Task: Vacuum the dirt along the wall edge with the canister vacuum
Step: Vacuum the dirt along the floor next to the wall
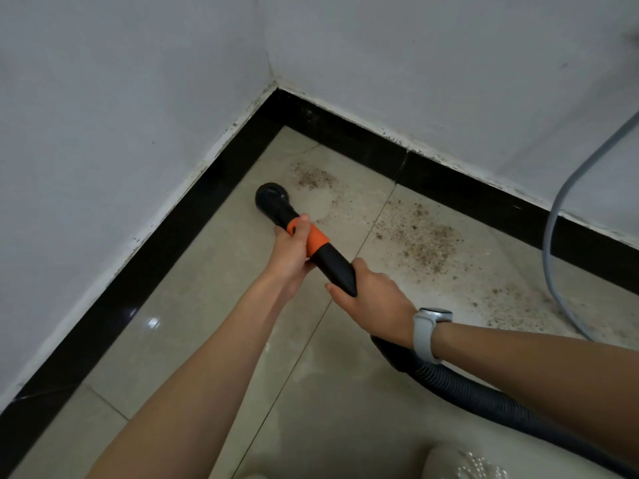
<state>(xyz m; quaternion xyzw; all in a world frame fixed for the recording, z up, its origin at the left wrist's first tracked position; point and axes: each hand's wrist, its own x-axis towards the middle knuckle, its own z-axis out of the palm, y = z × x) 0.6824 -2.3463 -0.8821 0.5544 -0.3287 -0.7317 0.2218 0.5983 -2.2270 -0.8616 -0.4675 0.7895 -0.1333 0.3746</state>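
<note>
A black vacuum wand (337,269) with an orange collar (316,240) ends in a round brush head (271,198), which sits close to the floor near the room corner. My left hand (292,252) grips the orange collar. My right hand (371,300) grips the wand's rear end, where the ribbed black hose (484,399) runs off to the lower right. Brown dirt lies in a patch (316,178) just right of the brush head, with a larger patch (420,236) further right along the wall. The canister is out of view.
White walls meet in a corner above a black skirting (345,129) that borders the beige tiled floor (207,323). A grey cable (553,216) hangs down the right wall onto the floor. A pale rounded object (460,461) shows at the bottom edge.
</note>
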